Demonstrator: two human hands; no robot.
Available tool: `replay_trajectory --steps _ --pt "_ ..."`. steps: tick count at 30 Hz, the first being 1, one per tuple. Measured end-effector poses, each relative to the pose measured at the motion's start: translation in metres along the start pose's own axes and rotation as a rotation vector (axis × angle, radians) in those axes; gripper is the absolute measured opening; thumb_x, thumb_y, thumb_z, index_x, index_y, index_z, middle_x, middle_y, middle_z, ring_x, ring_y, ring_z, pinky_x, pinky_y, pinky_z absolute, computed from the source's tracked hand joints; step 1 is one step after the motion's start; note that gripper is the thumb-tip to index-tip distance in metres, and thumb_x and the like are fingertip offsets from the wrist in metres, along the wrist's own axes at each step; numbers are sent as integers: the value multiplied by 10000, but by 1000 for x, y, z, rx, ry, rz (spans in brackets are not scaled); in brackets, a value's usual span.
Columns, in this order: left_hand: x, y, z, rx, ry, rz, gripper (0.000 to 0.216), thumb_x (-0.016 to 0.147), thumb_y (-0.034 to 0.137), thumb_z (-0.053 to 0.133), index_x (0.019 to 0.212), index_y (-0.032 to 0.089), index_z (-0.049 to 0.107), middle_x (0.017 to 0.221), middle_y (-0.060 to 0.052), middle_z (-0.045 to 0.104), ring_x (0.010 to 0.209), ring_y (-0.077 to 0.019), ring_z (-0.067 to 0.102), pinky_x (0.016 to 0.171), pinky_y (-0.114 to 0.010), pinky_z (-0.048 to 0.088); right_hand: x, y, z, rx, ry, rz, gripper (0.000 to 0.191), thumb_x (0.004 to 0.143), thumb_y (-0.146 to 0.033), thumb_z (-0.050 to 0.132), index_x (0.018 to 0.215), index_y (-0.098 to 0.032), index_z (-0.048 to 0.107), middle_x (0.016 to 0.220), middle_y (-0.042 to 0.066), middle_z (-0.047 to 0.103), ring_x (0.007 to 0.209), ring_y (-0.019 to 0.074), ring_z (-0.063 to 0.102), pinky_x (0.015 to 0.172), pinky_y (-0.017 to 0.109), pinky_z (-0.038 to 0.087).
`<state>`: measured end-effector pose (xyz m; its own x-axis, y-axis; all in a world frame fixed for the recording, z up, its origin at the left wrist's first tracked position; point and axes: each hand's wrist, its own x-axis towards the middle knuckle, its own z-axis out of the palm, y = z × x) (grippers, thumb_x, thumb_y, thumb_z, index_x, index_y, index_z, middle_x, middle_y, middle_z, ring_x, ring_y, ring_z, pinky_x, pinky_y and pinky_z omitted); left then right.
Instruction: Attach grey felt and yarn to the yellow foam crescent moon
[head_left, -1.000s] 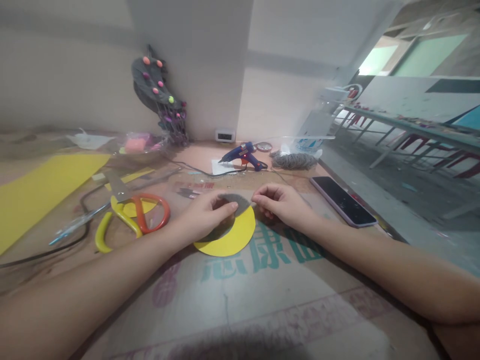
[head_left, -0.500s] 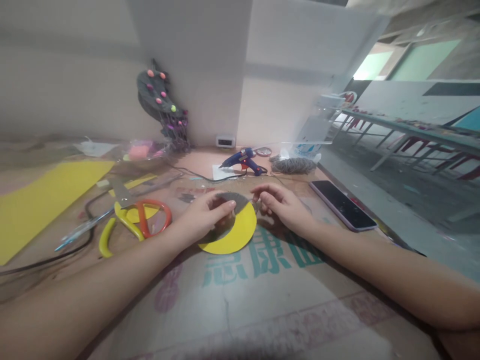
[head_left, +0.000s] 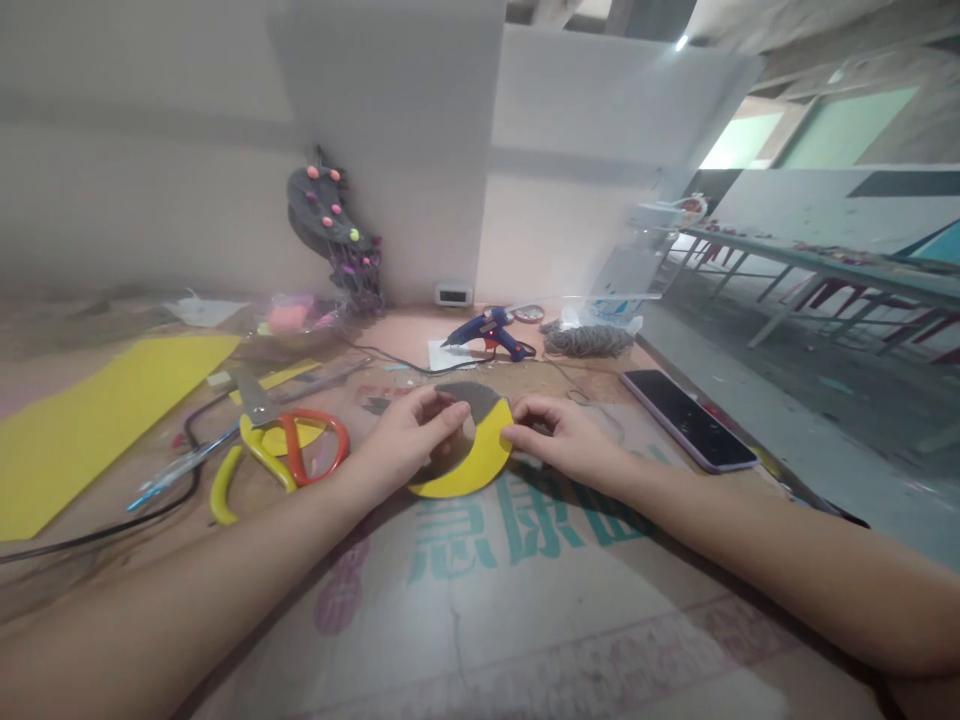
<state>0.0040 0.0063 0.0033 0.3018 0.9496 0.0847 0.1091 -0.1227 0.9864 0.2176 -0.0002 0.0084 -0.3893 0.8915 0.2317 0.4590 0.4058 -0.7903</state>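
Observation:
A yellow paper crescent, its upper part wrapped in grey yarn, is held above the table. My left hand closes on the wrapped part, thumb on top and fingers curled behind. At the crescent's right edge, my right hand has thumb and index finger pinched around the grey yarn where it meets the yellow paper. The thin strand itself is mostly hidden by the fingers. Behind that hand, a loose bundle of grey yarn lies on the table.
A blue glue gun rests at the back near a small white display. To the left are scissors, a pen and a yellow sheet. A phone lies right; a decorated grey moon leans against the wall.
My right fingers have moved in from just beside the crescent to its right edge. The crescent has tilted slightly, and the whole view has shifted a little downward.

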Motion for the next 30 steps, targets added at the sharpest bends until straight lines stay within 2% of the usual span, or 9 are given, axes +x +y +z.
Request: replay_trajectory --steps 2,6,12,15,18,20,23,26,30 --pt "0 1 -1 22 84 25 355 801 523 622 827 182 527 610 57 488 501 -87 442 440 -200 321 -3 -5 -2 -66 142 -34 192 839 -355 589 727 -204 549 692 -2 582 640 135 514 611 266 432" --pt "-3 -1 -4 92 227 110 397 830 573 582 771 195 474 632 60 460 542 -94 461 491 -203 356 -9 -10 -7 -226 390 -253 182 855 -276 554 712 -222 455 673 -13 510 612 124 465 605 261 410" --pt "-10 -2 -6 117 38 150 439 879 611 480 762 188 512 663 35 511 581 -125 549 549 -232 400 -10 3 -9 -375 270 -465 84 817 -174 527 795 -232 471 701 -8 516 603 128 468 578 262 393" --pt "-11 1 -7 184 26 195 504 878 646 426 771 177 574 692 6 540 603 -144 542 558 -249 410 -9 5 -10 -495 220 -519 119 791 -112 498 760 -226 483 673 -14 530 572 119 454 551 251 349" --pt "-9 1 -5 265 -13 256 484 875 614 455 778 168 617 764 -26 595 727 -178 559 655 -269 442 -8 3 -12 -654 174 -596 149 801 -87 462 751 -214 521 663 0 553 590 133 460 556 261 318" --pt "-8 0 -3 290 -48 224 420 865 567 511 808 167 626 799 -31 628 778 -192 573 697 -280 451 -7 1 -11 -762 133 -649 169 834 -98 441 768 -206 552 669 15 568 599 147 459 556 275 302" --pt "-7 -1 -1 308 -31 141 348 862 502 543 830 164 622 774 -23 639 747 -189 579 669 -279 444 -6 0 -8 -875 64 -707 217 901 -123 408 792 -198 580 676 27 580 593 159 452 553 292 281" --pt "-6 0 0 320 39 101 330 866 480 535 816 165 620 759 -21 634 704 -180 568 619 -267 423 -7 -1 -5 -827 0 -696 165 947 -232 446 882 -185 590 743 44 618 654 168 509 588 290 324" --pt "-4 -1 -2 299 93 97 308 873 477 543 841 184 632 726 -2 626 630 -157 536 560 -245 388 -8 -2 -5 -683 78 -598 226 937 -382 504 959 -166 569 806 70 643 709 182 550 642 294 384"
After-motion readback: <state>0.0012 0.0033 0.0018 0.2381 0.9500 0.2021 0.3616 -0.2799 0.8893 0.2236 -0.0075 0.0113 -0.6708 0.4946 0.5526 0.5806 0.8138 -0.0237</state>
